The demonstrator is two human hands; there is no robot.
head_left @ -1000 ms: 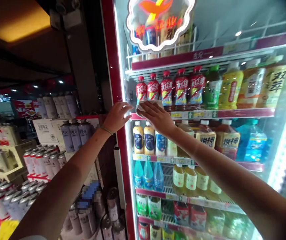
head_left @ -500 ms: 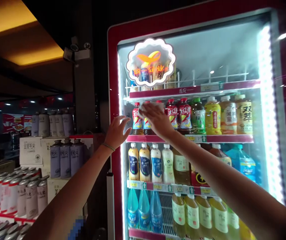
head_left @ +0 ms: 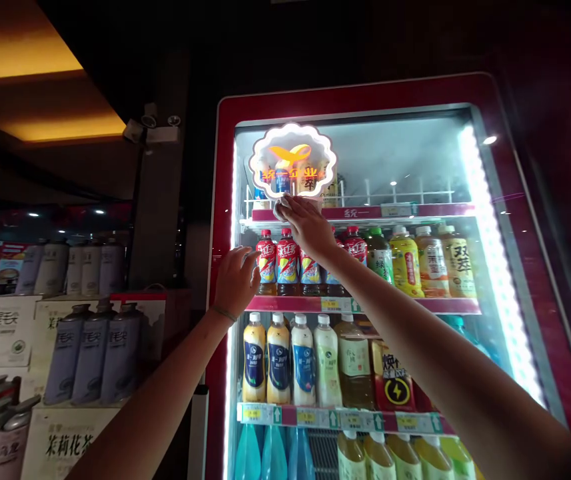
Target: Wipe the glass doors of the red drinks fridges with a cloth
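Note:
The glass door (head_left: pixel 390 147) of a lit, red-framed drinks cooler stands in front of me. My right hand (head_left: pixel 310 227) lies against the glass just below the glowing scalloped logo sign (head_left: pixel 292 160). Under its fingers is a crumpled whitish cloth (head_left: pixel 281 209), mostly covered by the hand. My left hand (head_left: pixel 238 277) is raised by the door's left edge, its fingers loosely bent and apart, holding nothing. Whether it touches the frame I cannot tell. Behind the glass, red-capped bottles (head_left: pixel 266 260) line a shelf near both hands.
Cream-coloured drink bottles (head_left: pixel 254 360) and other bottles fill the lower shelves. A dark door handle strip (head_left: pixel 198 427) runs down the left side. Left of the cooler are stacked boxes (head_left: pixel 2 333) and purple cans (head_left: pixel 92 353). A dark pillar (head_left: pixel 158 193) rises behind them.
My right hand has slid the cloth up the glass, from in front of the red-capped bottles to just beneath the logo sign. The view has tilted upward; my left hand stays by the door edge.

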